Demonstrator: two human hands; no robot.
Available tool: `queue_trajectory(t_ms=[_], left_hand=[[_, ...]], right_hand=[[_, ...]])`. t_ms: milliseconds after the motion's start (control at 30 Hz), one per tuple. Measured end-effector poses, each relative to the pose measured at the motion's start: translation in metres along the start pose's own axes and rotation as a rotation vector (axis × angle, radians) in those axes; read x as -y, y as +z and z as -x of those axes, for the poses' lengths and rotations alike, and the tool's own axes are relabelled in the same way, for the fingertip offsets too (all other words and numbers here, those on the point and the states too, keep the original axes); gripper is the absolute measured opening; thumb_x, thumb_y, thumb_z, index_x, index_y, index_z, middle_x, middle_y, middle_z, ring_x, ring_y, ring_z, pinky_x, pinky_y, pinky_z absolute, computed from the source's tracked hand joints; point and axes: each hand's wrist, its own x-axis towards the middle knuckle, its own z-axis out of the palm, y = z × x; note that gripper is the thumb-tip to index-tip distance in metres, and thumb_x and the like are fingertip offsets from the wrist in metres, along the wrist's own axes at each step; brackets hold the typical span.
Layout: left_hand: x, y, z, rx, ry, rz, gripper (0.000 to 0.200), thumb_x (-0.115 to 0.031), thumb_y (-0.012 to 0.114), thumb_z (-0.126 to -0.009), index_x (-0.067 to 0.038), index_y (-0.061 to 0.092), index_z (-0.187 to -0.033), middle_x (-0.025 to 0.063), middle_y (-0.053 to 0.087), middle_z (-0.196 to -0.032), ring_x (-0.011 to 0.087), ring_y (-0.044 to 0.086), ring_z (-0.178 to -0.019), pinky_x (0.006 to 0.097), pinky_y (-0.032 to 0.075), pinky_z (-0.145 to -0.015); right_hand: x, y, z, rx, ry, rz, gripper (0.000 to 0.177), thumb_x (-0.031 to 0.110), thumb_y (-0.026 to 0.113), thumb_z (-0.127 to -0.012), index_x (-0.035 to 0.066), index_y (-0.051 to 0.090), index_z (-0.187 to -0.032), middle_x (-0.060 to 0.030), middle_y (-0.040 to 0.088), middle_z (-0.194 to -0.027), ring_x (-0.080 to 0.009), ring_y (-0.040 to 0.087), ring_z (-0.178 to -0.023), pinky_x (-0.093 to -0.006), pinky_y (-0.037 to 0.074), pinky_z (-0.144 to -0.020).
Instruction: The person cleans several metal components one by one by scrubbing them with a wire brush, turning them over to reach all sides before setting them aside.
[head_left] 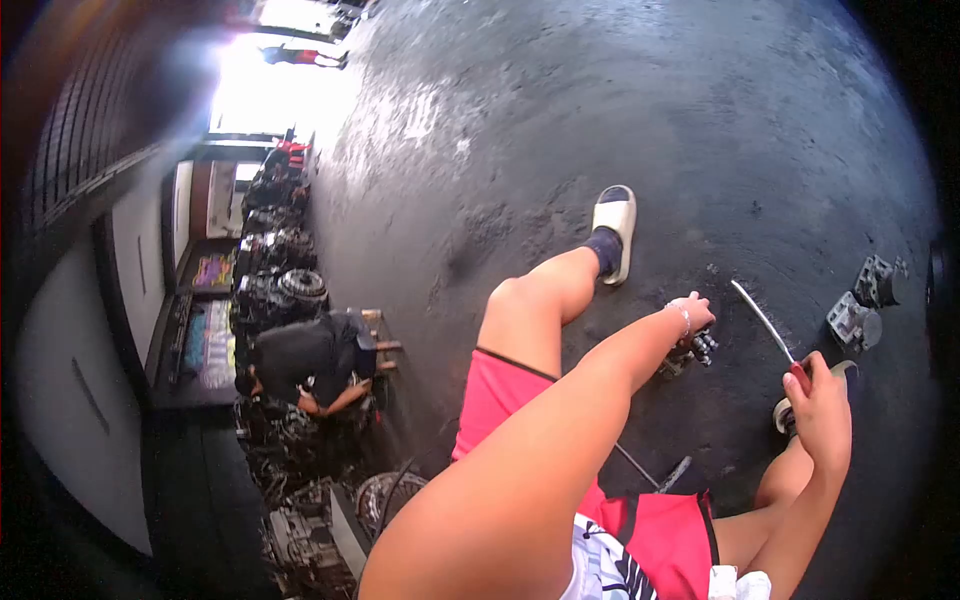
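My right hand [822,415] is closed around the red handle of a screwdriver [768,325]. Its long metal shaft points up and left, clear of the small metal part. My left hand [692,312], with a bracelet at the wrist, is at a small dark metal part [688,356] on the floor between my feet. Its fingers are bent against the upper side of the part, and the hand hides some of it. Shiny round pieces stick out on the part's right side.
Two metal castings [853,320] [876,280] lie on the dark floor at the right. A metal tool [675,475] lies near my shorts. Engines and gearboxes [300,535] line the left side, where another person [310,355] bends over them beside a wooden stool [380,330].
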Motion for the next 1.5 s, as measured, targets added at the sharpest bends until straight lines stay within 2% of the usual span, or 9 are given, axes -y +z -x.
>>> queue_trajectory(t_ms=[333,467,667,800,867,933,1167,1300,1500], left_hand=[[-0.019,0.006,0.072,-0.120,0.014,-0.067,0.034,-0.013,0.071,-0.069,-0.017,0.062,-0.101,0.0109,0.055,-0.107,0.0310,0.055,-0.102,0.0417,0.051,-0.081],[-0.007,0.037,0.088,-0.432,-0.023,0.121,0.052,-0.020,0.082,-0.054,-0.005,0.060,-0.099,0.0132,0.057,-0.100,0.0306,0.052,-0.100,0.0404,0.044,-0.086],[0.011,0.059,0.075,-0.593,-0.791,0.532,0.079,-0.039,0.084,-0.048,0.003,0.055,-0.109,0.0235,0.061,-0.104,0.0347,0.058,-0.101,0.0402,0.044,-0.090],[0.000,0.038,0.071,-0.599,-1.073,0.716,0.090,-0.043,0.085,-0.048,0.004,0.051,-0.117,0.0239,0.057,-0.117,0.0326,0.054,-0.112,0.0358,0.042,-0.096],[0.012,0.047,0.062,-0.638,-1.098,0.715,0.092,-0.044,0.085,-0.049,0.005,0.050,-0.119,0.0243,0.056,-0.117,0.0326,0.054,-0.112,0.0355,0.041,-0.097],[0.022,0.049,0.053,-0.626,-1.072,0.619,0.099,-0.048,0.082,-0.052,0.011,0.045,-0.121,0.0270,0.055,-0.117,0.0329,0.052,-0.114,0.0352,0.040,-0.097],[0.015,0.040,0.018,-0.682,-0.903,0.806,0.109,-0.071,0.064,-0.062,0.013,0.034,-0.124,0.0303,0.036,-0.130,0.0376,0.037,-0.124,0.0438,0.031,-0.102],[0.009,0.044,0.003,-0.916,-1.162,0.959,0.083,-0.062,0.045,-0.084,0.011,0.034,-0.120,0.0262,0.040,-0.124,0.0385,0.038,-0.119,0.0491,0.031,-0.100],[0.003,0.066,-0.003,-1.220,-1.101,1.026,0.050,-0.034,0.033,-0.096,0.012,0.044,-0.109,0.0307,0.045,-0.107,0.0437,0.043,-0.104,0.0504,0.032,-0.089]], right_hand=[[-0.027,0.010,-0.012,-0.076,-0.181,0.098,0.029,0.028,0.061,-0.085,0.000,0.053,-0.092,-0.0212,0.062,-0.078,-0.0373,0.062,-0.078,-0.0431,0.046,-0.064],[-0.043,0.015,-0.016,-0.168,-0.099,0.173,0.035,0.038,0.056,-0.086,0.003,0.055,-0.089,-0.0201,0.063,-0.085,-0.0376,0.061,-0.084,-0.0463,0.048,-0.071],[-0.024,0.004,-0.018,-0.135,0.004,0.141,0.035,0.035,0.056,-0.086,0.001,0.057,-0.094,-0.0207,0.063,-0.086,-0.0383,0.060,-0.085,-0.0445,0.046,-0.072],[-0.014,0.002,-0.024,-0.004,0.098,0.244,0.048,0.033,0.050,-0.091,0.012,0.041,-0.132,-0.0126,0.064,-0.102,-0.0268,0.065,-0.080,-0.0411,0.049,-0.064],[-0.024,0.027,-0.043,0.046,0.064,0.220,0.052,0.039,0.052,-0.089,0.013,0.041,-0.133,-0.0129,0.063,-0.112,-0.0297,0.065,-0.088,-0.0469,0.050,-0.072],[-0.036,0.070,-0.059,-0.034,-0.002,0.013,0.036,0.036,0.051,-0.089,0.001,0.057,-0.095,-0.0203,0.063,-0.089,-0.0376,0.060,-0.087,-0.0452,0.045,-0.073],[-0.060,0.165,-0.044,0.015,0.101,-0.241,0.029,0.024,0.047,-0.092,0.003,0.051,-0.112,-0.0192,0.063,-0.091,-0.0359,0.061,-0.086,-0.0428,0.046,-0.076],[-0.050,0.181,-0.060,-0.110,0.054,-0.423,0.030,0.015,0.042,-0.092,0.002,0.045,-0.119,-0.0149,0.061,-0.081,-0.0253,0.062,-0.072,-0.0373,0.048,-0.068],[-0.016,0.209,-0.126,-0.021,0.174,-0.276,0.026,0.010,0.046,-0.086,0.002,0.060,-0.107,-0.0220,0.064,-0.094,-0.0389,0.062,-0.086,-0.0450,0.049,-0.075]])
